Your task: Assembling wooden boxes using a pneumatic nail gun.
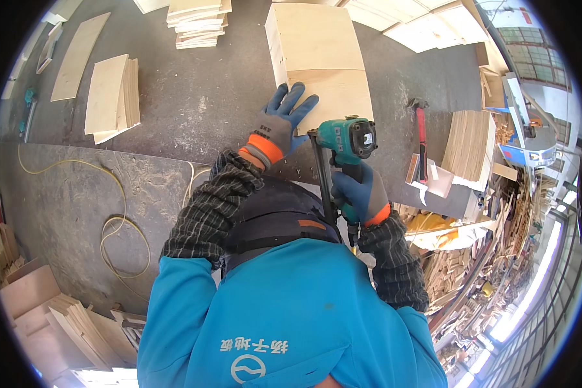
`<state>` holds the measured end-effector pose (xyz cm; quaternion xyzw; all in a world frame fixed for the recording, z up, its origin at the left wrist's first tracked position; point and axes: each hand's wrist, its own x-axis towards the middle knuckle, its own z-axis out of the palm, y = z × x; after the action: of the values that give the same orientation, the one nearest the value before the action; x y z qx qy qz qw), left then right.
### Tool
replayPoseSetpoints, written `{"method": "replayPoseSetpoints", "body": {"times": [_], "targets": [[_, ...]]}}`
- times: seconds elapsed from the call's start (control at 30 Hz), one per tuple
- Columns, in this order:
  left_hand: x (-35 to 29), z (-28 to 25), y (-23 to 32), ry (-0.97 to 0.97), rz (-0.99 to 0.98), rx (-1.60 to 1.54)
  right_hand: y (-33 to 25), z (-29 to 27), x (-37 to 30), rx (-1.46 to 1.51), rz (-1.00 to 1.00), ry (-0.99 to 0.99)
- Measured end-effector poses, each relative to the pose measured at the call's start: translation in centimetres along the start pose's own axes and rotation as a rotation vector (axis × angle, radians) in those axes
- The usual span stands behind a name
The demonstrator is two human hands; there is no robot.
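A pale plywood box (320,39) lies on the dark worktable in front of me, with a seam across its upper face. My left hand (281,123), in a grey-blue glove with an orange cuff, rests at the box's near left corner with its fingers spread. My right hand (362,192), gloved alike, is wrapped round the grip of a teal nail gun (337,139). The gun's nose is at the near edge of the box, by my left thumb; whether it touches the wood I cannot tell. Its long dark magazine slants back toward my body.
A red-handled hammer (421,139) and a stack of thin boards (467,145) lie to the right. More board stacks (113,97) are at the left and far side. A yellow hose (124,194) loops across the floor at left. Scrap wood (459,278) is heaped at lower right.
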<state>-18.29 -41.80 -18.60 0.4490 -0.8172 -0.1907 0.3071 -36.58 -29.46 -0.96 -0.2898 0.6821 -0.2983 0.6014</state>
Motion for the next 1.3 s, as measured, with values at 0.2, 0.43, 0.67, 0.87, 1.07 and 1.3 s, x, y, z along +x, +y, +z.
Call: {"method": "replayPoseSetpoints", "body": {"times": [0.2, 0.43, 0.67, 0.87, 1.07, 1.3], "targets": [[0.0, 0.0, -0.1, -0.002, 0.009, -0.039, -0.1, 0.1, 0.1, -0.045, -0.014, 0.004], [-0.1, -0.5, -0.4, -0.001, 0.022, -0.013, -0.5, -0.3, -0.4, -0.001, -0.095, -0.006], [0.6, -4.7, -2.4, -0.23, 0.136, -0.103, 1.7, -6.8, -2.2, 0.008, -0.146, 0.257], [4.2, -12.1, -9.9, -0.366, 0.249, 0.269, 5.7, -9.7, -4.9, 0.143, -0.093, 0.398], [4.6, -10.4, -3.7, -0.071, 0.046, 0.1, 9.6, -10.6, -6.4, 0.15, -0.005, 0.464], [4.3, 0.4, 6.5, -0.239, 0.246, 0.213, 11.2, -10.9, -7.4, 0.205, -0.028, 0.466]]}}
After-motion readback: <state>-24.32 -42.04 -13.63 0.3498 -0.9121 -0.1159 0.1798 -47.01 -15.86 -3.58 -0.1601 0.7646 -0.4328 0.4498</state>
